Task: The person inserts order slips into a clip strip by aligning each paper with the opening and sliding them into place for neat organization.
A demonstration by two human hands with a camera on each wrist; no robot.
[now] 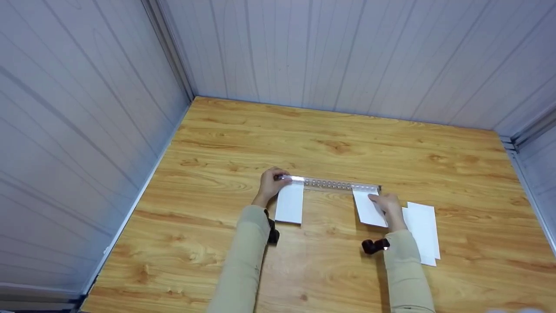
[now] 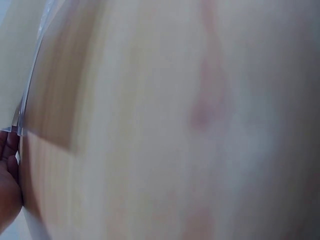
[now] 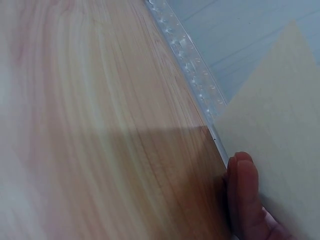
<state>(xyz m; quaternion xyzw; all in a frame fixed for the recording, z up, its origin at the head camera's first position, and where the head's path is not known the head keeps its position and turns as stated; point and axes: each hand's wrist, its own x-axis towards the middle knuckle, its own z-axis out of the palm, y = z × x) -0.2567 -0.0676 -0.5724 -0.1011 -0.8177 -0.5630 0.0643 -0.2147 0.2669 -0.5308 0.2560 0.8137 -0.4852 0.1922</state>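
Note:
My left hand (image 1: 273, 184) grips the left end of a transparent plastic strip (image 1: 330, 184) with a row of round shapes along it. A white paper card (image 1: 289, 203) hangs down from the strip beside that hand. At the strip's right end, my right hand (image 1: 390, 206) pinches a second white card (image 1: 368, 208), whose top edge meets the strip. The right wrist view shows the fingers (image 3: 246, 182) against this card (image 3: 280, 115), close to the strip (image 3: 192, 70). In the left wrist view only part of the left hand (image 2: 9, 180) appears, at the strip's end.
Overlapping white cards (image 1: 423, 232) lie on the wooden table (image 1: 330, 278), right of my right forearm. Pale panel walls (image 1: 330, 52) stand behind the table and on both sides. Each wrist carries a small black camera (image 1: 375, 246).

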